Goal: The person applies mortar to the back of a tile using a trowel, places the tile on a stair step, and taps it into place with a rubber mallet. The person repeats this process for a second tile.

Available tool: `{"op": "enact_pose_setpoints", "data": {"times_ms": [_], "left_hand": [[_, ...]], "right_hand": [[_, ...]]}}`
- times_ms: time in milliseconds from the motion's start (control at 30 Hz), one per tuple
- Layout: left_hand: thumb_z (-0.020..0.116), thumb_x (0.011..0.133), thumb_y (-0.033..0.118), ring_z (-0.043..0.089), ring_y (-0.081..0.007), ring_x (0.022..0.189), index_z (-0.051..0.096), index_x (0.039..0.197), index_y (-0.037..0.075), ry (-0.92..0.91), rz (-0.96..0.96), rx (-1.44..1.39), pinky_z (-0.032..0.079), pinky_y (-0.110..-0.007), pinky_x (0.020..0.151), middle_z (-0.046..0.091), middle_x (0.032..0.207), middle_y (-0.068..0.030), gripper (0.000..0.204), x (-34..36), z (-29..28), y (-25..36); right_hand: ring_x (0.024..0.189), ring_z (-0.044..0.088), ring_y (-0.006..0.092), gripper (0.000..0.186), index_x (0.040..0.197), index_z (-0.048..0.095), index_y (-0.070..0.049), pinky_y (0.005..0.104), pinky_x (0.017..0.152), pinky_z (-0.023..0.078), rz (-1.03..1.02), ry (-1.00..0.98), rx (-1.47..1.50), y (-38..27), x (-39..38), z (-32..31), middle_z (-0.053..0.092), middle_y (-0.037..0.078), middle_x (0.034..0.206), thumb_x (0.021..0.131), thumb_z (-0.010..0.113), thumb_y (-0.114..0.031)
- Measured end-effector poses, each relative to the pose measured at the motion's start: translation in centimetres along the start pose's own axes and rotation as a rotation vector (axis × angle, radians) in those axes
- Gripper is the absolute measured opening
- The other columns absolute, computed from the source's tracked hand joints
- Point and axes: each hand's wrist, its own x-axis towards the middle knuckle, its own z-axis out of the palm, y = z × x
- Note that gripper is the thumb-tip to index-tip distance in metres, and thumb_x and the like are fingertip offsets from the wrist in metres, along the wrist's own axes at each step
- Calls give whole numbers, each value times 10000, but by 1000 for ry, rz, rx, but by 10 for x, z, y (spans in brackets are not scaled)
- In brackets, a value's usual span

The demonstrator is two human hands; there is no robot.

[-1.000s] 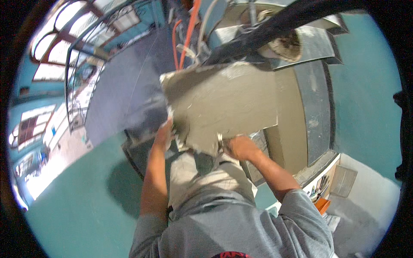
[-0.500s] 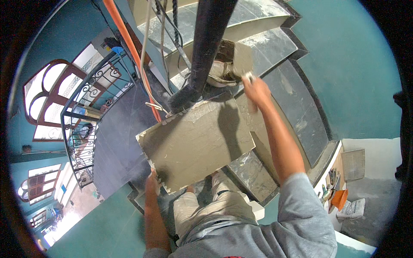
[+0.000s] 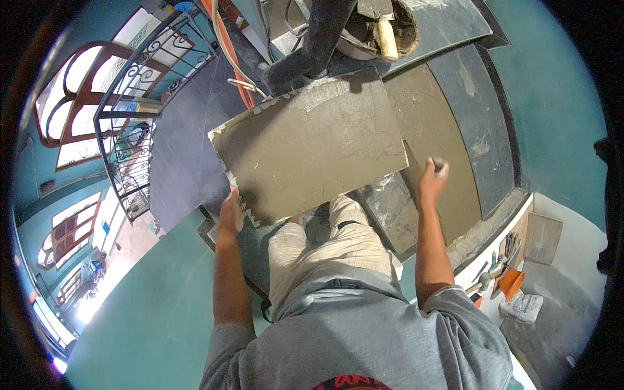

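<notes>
A rectangular slab [image 3: 305, 143] coated with grey-brown mortar lies tilted across the stair in front of me, its edges ragged. My left hand [image 3: 232, 208] grips its left edge. To the right of the slab, over a step spread with mortar [image 3: 435, 110], my right hand [image 3: 433, 172] is closed; what it may hold I cannot make out. Beyond the slab, a trowel with a pale handle [image 3: 388, 42] rests in a mortar-crusted bucket [image 3: 409, 42].
A black post [image 3: 322, 39], orange and white hoses [image 3: 233, 58] crowd the top. An iron railing [image 3: 123, 162] runs on the left, a teal wall [image 3: 552, 104] on the right. Hand tools and an orange container [image 3: 511, 283] sit at lower right.
My right hand rose to the bucket with the trowel, then came back down and rightward; the trowel is now left in the bucket. My left hand stays on the slab's edge.
</notes>
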Motion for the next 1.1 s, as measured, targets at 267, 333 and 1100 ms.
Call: {"op": "enact_pose_setpoints", "data": {"times_ms": [267,333,1100], "left_hand": [[470,1081,495,449,-302,1384,407,1542,130,57,-58,47,323,-528,1151,455,1549,-49,592,-9,4,10],[470,1082,484,456,-301,1381,408,1541,128,-25,-47,8,339,-531,1143,467,1529,-48,585,-7,0,10],[402,1131,269,711,-211,1032,549,1403,17,159,-93,-21,624,-333,820,676,1282,-90,399,-134,75,89]], "right_hand": [[1065,605,287,534,1387,549,-41,427,893,488,789,-468,1229,112,-1,51,628,118,1342,1059,483,-457],[1208,578,319,609,1489,465,-31,487,1042,450,753,-481,1277,110,-11,60,563,134,1475,1053,473,-456],[1471,391,324,598,1593,343,-120,501,1189,364,421,-570,1870,-94,50,124,399,131,1617,1113,349,-477]]}}
